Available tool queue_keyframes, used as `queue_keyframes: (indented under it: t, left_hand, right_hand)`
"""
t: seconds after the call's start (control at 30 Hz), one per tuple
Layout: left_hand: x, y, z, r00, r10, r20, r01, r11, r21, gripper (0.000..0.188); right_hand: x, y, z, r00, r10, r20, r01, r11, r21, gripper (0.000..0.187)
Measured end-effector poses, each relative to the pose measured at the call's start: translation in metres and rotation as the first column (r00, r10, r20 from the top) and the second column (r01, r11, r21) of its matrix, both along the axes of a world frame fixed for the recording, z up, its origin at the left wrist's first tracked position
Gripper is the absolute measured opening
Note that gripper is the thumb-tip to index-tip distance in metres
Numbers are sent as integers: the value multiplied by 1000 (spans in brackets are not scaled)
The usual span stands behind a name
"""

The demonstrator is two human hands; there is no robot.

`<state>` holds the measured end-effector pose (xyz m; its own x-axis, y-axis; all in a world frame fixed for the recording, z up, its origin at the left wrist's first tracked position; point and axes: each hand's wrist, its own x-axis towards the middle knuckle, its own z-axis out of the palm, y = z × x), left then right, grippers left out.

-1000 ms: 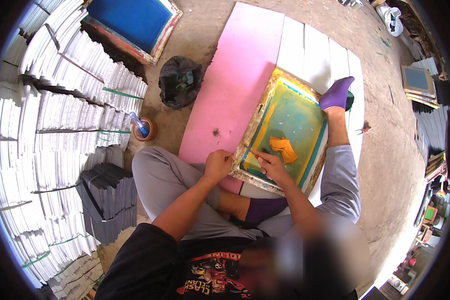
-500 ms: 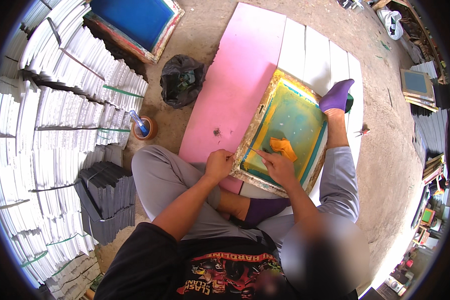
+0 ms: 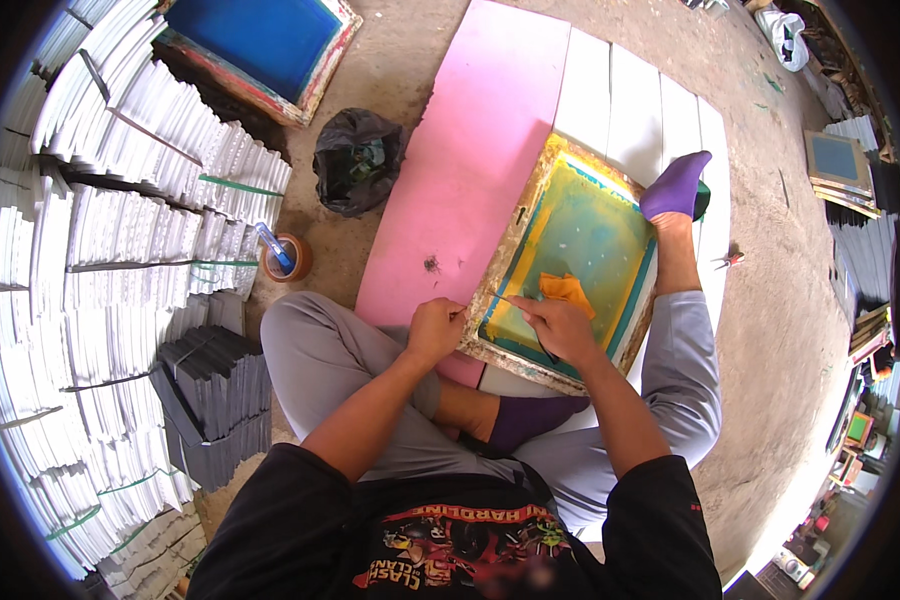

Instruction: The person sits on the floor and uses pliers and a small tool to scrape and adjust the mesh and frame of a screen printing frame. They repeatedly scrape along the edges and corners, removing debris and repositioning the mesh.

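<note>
A silk-screen printing frame (image 3: pixel 518 215) with worn, paint-stained wooden sides and a green-yellow mesh lies in front of me. Over its lower left part is my right hand (image 3: pixel 562 328), closed round a slim screwdriver-like tool (image 3: pixel 498 296). The tool's thin metal tip points at the frame's left side, and a dark handle end shows below the hand. My left hand (image 3: pixel 437 329) is closed beside the frame's lower left edge, its fingertips pinched near the wood; what they grip is hidden. An orange cloth (image 3: pixel 567 293) rests on the mesh, just beyond my right hand.
Under the frame lie a pink sheet (image 3: pixel 450 190) and white panels (image 3: pixel 635 100). Tied paper stacks (image 3: pixel 130 230) rise at left, near a black bag (image 3: pixel 358 160) and a tape roll (image 3: pixel 295 262). My purple-socked foot (image 3: pixel 676 190) touches the frame's right edge. Pliers (image 3: pixel 732 260) lie farther right.
The tool's tip has shifted slightly to the left and up, and its dark handle end now shows under my right hand. My left hand stays almost where it was.
</note>
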<state>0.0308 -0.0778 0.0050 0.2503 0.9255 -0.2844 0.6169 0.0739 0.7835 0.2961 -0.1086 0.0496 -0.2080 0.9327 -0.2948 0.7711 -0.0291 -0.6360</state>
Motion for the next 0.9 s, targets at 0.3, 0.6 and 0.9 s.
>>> queue_keyframes:
  t: [0.3,0.6,0.9]
  left_hand:
    - [-4,2,-1,1000,-19,4,19,1000,9,19]
    - [-1,1,-3,1000,-10,26,9,1000,29,19]
    - [-6,1,-7,999,3,38,-3,1000,3,22]
  right_hand:
    - [12,11,-36,903,-153,-401,19,947,-319,36]
    - [-1,-1,-10,982,-87,-170,65,989,-132,38]
    - [3,14,-6,996,40,-79,-55,976,-210,41]
